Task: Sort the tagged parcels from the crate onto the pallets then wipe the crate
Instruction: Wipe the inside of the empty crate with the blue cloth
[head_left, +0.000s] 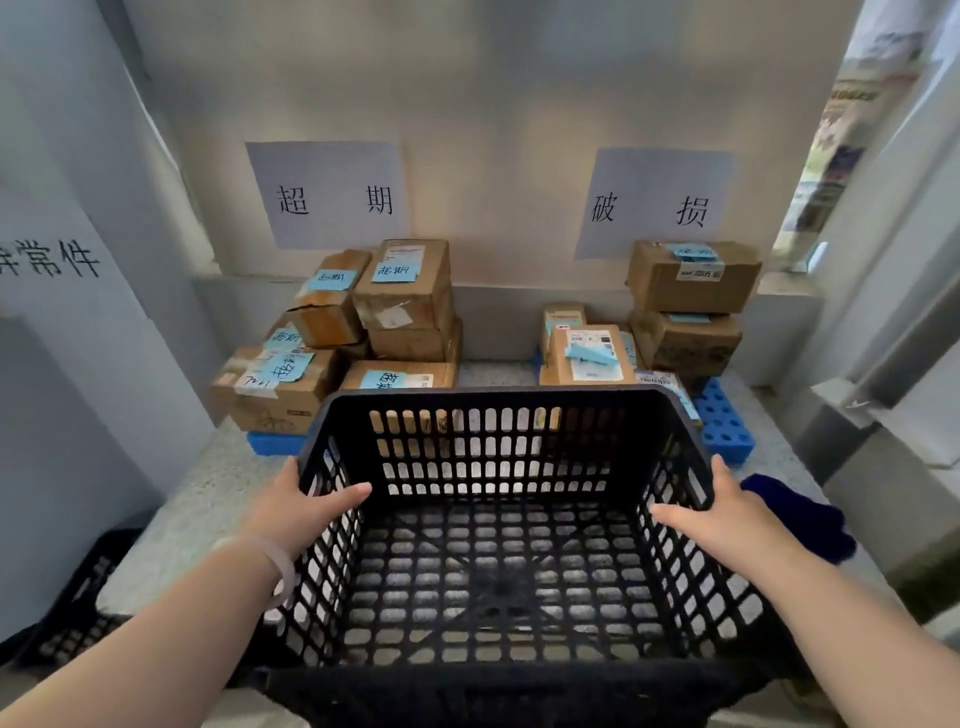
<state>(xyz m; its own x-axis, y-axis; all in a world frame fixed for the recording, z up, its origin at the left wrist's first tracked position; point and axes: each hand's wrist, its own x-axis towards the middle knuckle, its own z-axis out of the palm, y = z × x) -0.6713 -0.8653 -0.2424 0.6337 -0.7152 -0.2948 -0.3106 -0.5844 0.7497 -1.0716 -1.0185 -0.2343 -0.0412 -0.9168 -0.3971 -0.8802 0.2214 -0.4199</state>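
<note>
Two grips on the crate (493, 396): left hand (310, 501) and right hand (727, 512) clasp its side rims; empty, stiff, probably light.

The crate (498, 397) is black, its walls and base a grid of slots. The brown cardboard parcels (410, 306) carry pale blue tags (395, 270) with dark handwriting. The pallets (724, 426) are bright blue, dotted with holes. The white signs (327, 195) bear black characters. The cloth (800, 514) is dark blue.
</note>
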